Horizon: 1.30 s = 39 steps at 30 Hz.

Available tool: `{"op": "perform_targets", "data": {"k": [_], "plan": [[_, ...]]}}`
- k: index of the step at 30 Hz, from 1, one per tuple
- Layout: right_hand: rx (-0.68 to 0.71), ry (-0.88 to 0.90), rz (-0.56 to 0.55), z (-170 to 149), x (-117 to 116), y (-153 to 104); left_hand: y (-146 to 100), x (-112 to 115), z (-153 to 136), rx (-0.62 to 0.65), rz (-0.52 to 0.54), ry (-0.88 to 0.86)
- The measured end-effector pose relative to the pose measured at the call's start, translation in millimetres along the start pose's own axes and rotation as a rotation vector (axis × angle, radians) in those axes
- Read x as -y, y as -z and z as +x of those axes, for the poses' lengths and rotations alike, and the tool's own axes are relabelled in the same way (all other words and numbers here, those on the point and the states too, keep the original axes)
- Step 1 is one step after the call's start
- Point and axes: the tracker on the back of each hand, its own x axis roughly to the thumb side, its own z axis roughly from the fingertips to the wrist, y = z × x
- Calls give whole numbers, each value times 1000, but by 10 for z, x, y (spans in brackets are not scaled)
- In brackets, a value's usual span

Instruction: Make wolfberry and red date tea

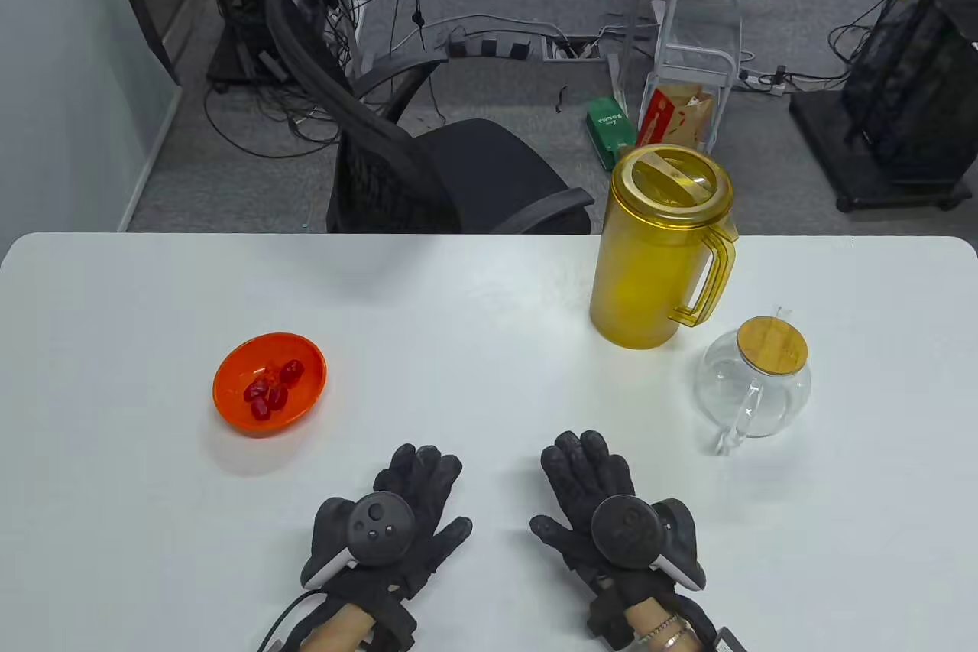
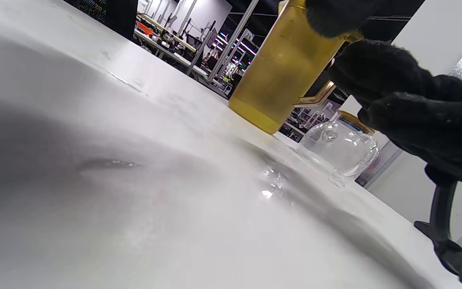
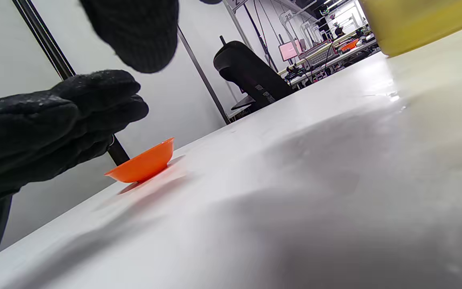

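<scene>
An orange bowl (image 1: 306,365) holding a few red dates (image 1: 271,388) sits on the white table (image 1: 474,300) at the left; its side also shows in the right wrist view (image 3: 144,164). A glass teapot (image 1: 752,388) with a bamboo lid (image 1: 772,346) stands at the right, also seen in the left wrist view (image 2: 341,148). A yellow lidded pitcher (image 1: 653,262) stands just behind it. My left hand (image 1: 416,499) and right hand (image 1: 592,488) lie flat on the table near the front edge, palms down, fingers spread, holding nothing. No wolfberries are visible.
A black office chair (image 1: 428,163) stands behind the table's far edge. The pitcher's handle (image 1: 710,277) points right, toward the teapot. Bare table lies between the bowl and the pitcher and in front of my hands.
</scene>
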Motion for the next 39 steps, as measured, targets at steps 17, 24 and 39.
{"op": "perform_targets", "data": {"k": [17,24,39], "plan": [[-372,-114,-222,-483,708,28,19,20,-80,-34,-24,-19],[-697,-259,-369,-1021,1073,40,21,25,-109,-51,-32,-36],[-1001,79,-369,-1502,964,167,22,19,-118,-51,-29,-41]]}}
